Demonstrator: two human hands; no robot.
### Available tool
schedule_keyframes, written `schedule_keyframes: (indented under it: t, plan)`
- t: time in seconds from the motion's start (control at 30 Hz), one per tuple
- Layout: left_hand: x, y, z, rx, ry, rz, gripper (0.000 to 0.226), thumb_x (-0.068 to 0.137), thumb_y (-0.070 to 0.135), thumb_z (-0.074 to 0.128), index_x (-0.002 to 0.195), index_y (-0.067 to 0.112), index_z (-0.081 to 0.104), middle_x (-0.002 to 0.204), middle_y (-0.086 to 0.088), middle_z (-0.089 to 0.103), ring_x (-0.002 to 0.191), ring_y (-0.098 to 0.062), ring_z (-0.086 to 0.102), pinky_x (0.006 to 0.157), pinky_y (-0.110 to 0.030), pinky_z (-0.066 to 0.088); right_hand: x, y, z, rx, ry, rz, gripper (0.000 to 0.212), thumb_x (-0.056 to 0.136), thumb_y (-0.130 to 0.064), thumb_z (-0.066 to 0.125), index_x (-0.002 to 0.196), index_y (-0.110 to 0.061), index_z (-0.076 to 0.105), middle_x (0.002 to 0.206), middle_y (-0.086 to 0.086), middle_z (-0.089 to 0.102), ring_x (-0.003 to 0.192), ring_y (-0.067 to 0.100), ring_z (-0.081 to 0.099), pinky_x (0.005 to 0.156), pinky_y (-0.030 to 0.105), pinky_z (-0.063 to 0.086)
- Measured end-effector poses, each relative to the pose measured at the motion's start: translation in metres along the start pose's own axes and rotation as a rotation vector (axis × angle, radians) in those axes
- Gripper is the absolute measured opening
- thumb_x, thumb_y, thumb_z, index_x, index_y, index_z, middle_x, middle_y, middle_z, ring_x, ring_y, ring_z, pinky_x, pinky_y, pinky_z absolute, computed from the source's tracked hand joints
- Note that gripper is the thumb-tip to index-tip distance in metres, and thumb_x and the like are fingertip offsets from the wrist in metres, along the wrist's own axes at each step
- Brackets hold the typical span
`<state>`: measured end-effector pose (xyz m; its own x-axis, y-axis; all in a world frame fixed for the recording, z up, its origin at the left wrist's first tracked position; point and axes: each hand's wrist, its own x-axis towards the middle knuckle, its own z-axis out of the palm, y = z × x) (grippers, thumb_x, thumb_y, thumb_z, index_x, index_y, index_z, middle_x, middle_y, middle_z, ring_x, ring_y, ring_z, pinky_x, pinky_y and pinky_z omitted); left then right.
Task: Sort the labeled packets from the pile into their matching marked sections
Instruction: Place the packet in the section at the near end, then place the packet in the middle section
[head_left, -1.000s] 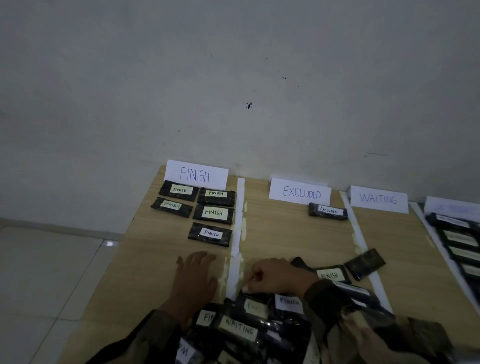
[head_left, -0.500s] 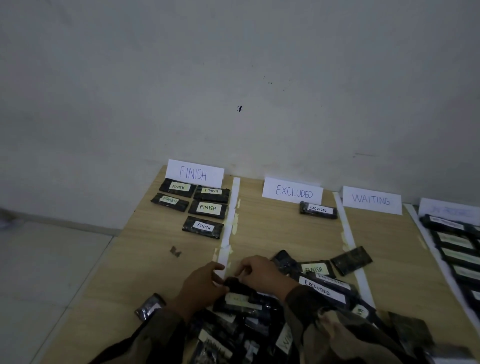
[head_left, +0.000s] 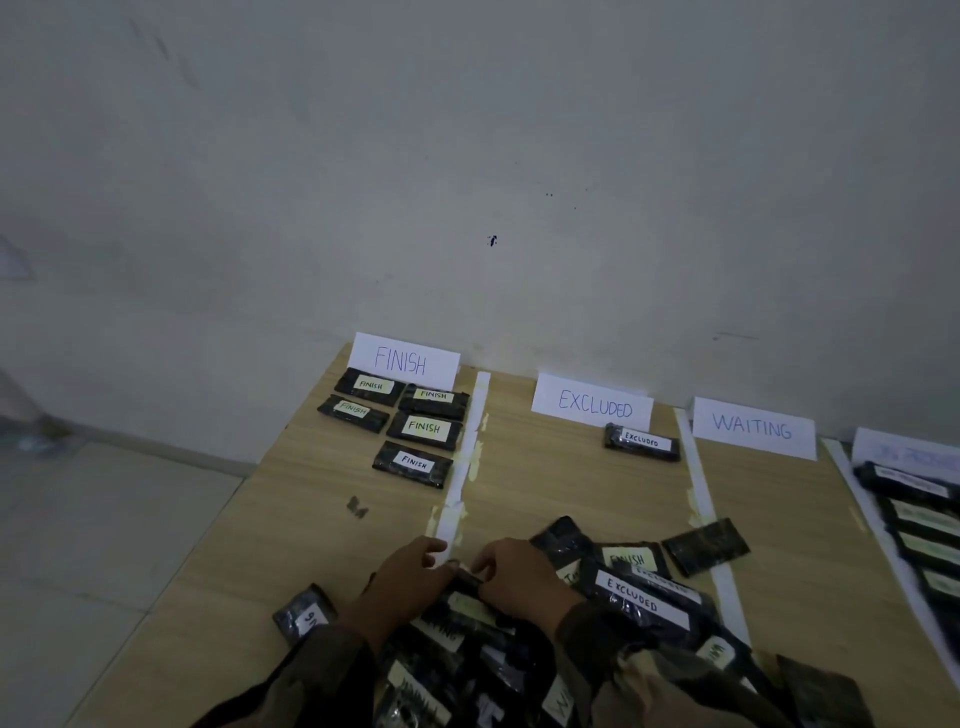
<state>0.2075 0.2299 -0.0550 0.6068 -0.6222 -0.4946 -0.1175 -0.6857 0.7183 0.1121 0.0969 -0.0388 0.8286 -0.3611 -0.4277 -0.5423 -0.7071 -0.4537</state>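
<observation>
Where the hands meet: left grip and right grip each pinch the far edge of one dark packet lying on top of the pile, fingers curled narrowly onto it.
Pile: dark labeled packets heaped at the near edge of the desk; one on top reads EXCLUDED.
FINISH sign: far left, with five FINISH packets flat just in front of it.
EXCLUDED sign: far centre, with one EXCLUDED packet just near-right of it.
WAITING sign: next section to the right.
White strip: divides EXCLUDED from WAITING; a label-down packet lies across it.
Rightmost section: a column of packets, labels too blurred to read.
Stray packet: near left, beside the left sleeve.
</observation>
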Motion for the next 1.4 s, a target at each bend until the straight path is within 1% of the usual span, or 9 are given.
schedule_keyframes:
  t: [0.1,0.2,0.43,0.6,0.9,1.0,1.1,1.2,1.4]
  plan:
    - [-0.002,0.000,-0.002,0.031,-0.005,0.010,0.043,0.092,0.038,0.054,0.130,0.020,0.046,0.118,-0.006,0.060,0.096,-0.018,0.060,0.083,-0.029,0.049,-0.002,0.000,0.001,-0.066,-0.034,-0.015,0.034,0.088,-0.018,0.056,0.122,-0.016,0.057,0.122,0.005,0.060,0.112,0.026,0.055,0.096,0.035,0.044]
    - [-0.004,0.003,-0.003,-0.010,0.014,0.001,0.038,0.093,0.028,0.051,0.130,0.019,0.047,0.101,-0.004,0.061,0.074,-0.014,0.055,0.064,-0.023,0.044,0.000,0.000,0.001,-0.099,-0.062,-0.019,0.046,0.088,-0.021,0.057,0.132,-0.022,0.045,0.126,0.006,0.058,0.116,0.029,0.052,0.104,0.039,0.036]
    - [-0.007,0.012,-0.011,-0.257,0.028,-0.019,0.030,0.089,0.035,0.060,0.114,0.023,0.051,0.106,-0.007,0.062,0.082,-0.016,0.064,0.060,-0.020,0.048,-0.006,0.003,0.008,0.206,0.166,-0.102,0.050,0.072,-0.025,0.069,0.115,-0.028,0.042,0.094,-0.003,0.052,0.082,0.019,0.055,0.068,0.029,0.044]
    - [-0.005,0.022,-0.025,-0.382,0.020,-0.058,0.020,0.086,0.012,0.065,0.106,0.010,0.062,0.093,-0.014,0.068,0.057,-0.015,0.066,0.049,-0.018,0.049,-0.012,-0.001,0.013,0.250,0.323,-0.214,0.055,0.068,-0.027,0.071,0.117,-0.027,0.046,0.096,-0.010,0.044,0.085,0.013,0.050,0.069,0.024,0.040]
    - [0.005,0.028,-0.044,-0.557,0.023,-0.135,0.017,0.088,0.006,0.057,0.104,0.005,0.060,0.090,-0.014,0.067,0.074,-0.026,0.064,0.062,-0.029,0.049,-0.009,0.008,0.006,0.283,0.307,-0.192,0.043,0.080,-0.025,0.070,0.119,-0.023,0.051,0.116,-0.004,0.048,0.101,0.012,0.049,0.081,0.023,0.045]
    - [0.004,0.032,-0.043,-0.677,-0.032,-0.175,0.020,0.085,-0.002,0.054,0.105,-0.003,0.055,0.098,-0.023,0.063,0.080,-0.032,0.064,0.056,-0.028,0.052,-0.003,0.005,0.002,0.499,0.407,-0.121,0.052,0.077,-0.018,0.074,0.122,-0.027,0.050,0.114,-0.005,0.049,0.102,0.008,0.050,0.082,0.018,0.046]
    - [0.005,0.032,-0.040,-0.767,-0.103,-0.186,0.022,0.084,-0.001,0.050,0.104,-0.004,0.058,0.098,-0.023,0.065,0.079,-0.031,0.066,0.071,-0.033,0.049,0.005,-0.001,-0.003,0.796,0.381,0.024,0.060,0.075,-0.021,0.078,0.122,-0.036,0.044,0.106,-0.002,0.056,0.101,0.014,0.056,0.081,0.029,0.052]
    - [0.010,0.032,-0.037,-0.797,-0.178,-0.188,0.028,0.080,-0.004,0.049,0.106,-0.008,0.058,0.094,-0.021,0.068,0.079,-0.031,0.069,0.069,-0.033,0.051,0.009,-0.006,-0.006,1.038,0.300,0.075,0.053,0.079,-0.019,0.075,0.124,-0.025,0.047,0.102,0.009,0.062,0.097,0.021,0.062,0.076,0.027,0.055]
    - [0.015,0.040,-0.036,-0.544,-0.220,-0.174,0.034,0.080,0.019,0.068,0.111,0.021,0.055,0.103,-0.007,0.069,0.093,-0.024,0.066,0.074,-0.033,0.048,0.013,-0.006,-0.015,1.176,0.283,0.091,0.050,0.080,0.003,0.068,0.117,-0.025,0.049,0.098,0.012,0.067,0.088,0.021,0.067,0.062,0.022,0.054]
